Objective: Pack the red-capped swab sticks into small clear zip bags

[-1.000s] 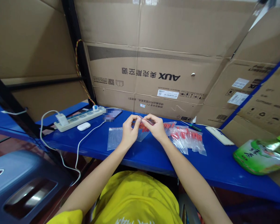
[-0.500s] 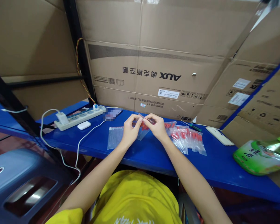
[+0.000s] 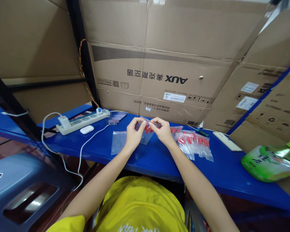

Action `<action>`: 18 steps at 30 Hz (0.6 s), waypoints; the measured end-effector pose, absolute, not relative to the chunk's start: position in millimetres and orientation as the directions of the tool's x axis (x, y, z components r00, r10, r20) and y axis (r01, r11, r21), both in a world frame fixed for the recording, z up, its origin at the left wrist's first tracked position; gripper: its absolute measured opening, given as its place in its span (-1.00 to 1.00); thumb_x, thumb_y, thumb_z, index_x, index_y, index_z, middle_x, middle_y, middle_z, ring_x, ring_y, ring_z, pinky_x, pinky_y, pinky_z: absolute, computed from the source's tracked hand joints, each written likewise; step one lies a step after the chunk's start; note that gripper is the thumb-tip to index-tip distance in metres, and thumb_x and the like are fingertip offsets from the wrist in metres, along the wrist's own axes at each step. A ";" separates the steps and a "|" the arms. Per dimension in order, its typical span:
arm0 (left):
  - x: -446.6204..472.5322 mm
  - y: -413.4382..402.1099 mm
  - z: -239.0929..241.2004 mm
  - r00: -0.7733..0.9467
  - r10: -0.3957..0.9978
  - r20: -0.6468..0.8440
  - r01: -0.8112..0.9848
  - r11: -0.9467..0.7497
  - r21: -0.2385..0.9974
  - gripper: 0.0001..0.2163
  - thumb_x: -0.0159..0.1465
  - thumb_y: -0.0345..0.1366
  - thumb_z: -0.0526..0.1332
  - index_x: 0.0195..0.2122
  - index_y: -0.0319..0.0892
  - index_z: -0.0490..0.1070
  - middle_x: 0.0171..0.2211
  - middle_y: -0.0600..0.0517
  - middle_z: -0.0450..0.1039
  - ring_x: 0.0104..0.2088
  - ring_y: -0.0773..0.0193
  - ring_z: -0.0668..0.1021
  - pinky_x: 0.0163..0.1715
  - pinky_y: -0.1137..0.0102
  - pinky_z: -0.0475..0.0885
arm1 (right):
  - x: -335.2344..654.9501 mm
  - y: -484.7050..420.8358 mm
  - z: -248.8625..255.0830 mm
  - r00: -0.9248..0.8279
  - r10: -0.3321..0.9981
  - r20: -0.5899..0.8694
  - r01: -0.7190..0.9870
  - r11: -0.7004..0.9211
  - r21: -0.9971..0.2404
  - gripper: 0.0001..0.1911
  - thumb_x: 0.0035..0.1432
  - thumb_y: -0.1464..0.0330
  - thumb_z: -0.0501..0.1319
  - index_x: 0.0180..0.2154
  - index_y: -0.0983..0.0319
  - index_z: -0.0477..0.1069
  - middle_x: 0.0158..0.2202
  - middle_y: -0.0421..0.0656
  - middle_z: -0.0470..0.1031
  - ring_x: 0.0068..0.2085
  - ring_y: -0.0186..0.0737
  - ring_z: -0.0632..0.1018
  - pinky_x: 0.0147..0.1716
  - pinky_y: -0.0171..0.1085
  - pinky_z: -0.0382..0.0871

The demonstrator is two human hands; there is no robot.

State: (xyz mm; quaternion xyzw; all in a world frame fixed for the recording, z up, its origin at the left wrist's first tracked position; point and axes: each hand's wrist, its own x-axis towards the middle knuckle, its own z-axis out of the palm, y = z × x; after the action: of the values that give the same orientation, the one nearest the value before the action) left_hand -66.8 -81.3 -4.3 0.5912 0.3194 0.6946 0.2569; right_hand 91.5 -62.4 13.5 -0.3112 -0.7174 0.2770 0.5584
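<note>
Both hands meet above the blue tabletop, pinching the top edge of a clear zip bag [image 3: 148, 136] with small red pieces inside. My left hand [image 3: 134, 132] is closed on the bag's left side, thumb and forefinger together. Closed the same way, my right hand [image 3: 163, 131] grips its right side. A flat clear bag [image 3: 119, 142] lies under and left of my left wrist. Right of my right hand is an overlapping pile of clear bags [image 3: 193, 143] holding red pieces, whose exact kind I cannot make out.
A white power strip [image 3: 83, 121] with a plugged-in charger, a white earbud case [image 3: 87, 129] and a phone [image 3: 117, 118] lie to the left. At right are a screwdriver [image 3: 202, 132], a white phone-like slab [image 3: 227, 141] and a green-labelled bottle [image 3: 268, 162]. Cardboard [image 3: 145, 64] walls the back.
My fingers have shifted slightly along the bag's top edge, the thumbs drawing a little apart. More of the red pieces shows between them. The things on the table stay put.
</note>
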 end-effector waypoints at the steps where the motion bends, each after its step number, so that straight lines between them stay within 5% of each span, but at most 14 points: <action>1: -67.1 -80.9 -3.9 -0.155 0.733 0.662 0.028 -0.666 0.745 -0.76 0.37 -0.10 0.33 -0.34 -0.14 0.49 -0.32 0.01 0.53 -0.25 0.22 0.54 -0.13 0.34 0.41 | 91.6 -62.1 13.2 -0.184 0.756 0.628 0.131 0.652 -0.746 -0.65 0.23 0.05 0.37 -0.36 0.20 0.51 -0.41 -0.19 0.53 -0.37 -0.23 0.51 -0.31 -0.24 0.40; 18: -69.2 -76.3 -7.4 -0.180 0.754 0.632 -0.042 -0.647 0.761 -0.72 0.38 -0.05 0.33 -0.36 -0.14 0.50 -0.35 0.02 0.51 -0.27 0.21 0.54 -0.12 0.33 0.43 | 91.3 -60.3 11.6 -0.171 0.744 0.646 0.095 0.665 -0.741 -0.67 0.21 0.06 0.40 -0.38 0.18 0.51 -0.39 -0.19 0.53 -0.34 -0.21 0.52 -0.35 -0.26 0.40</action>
State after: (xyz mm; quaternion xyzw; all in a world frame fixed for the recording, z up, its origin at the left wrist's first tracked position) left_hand -69.2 -76.3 -7.4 0.5741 0.3099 0.7029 0.2833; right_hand 91.3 -60.3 11.6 -0.2953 -0.7107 0.2834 0.5722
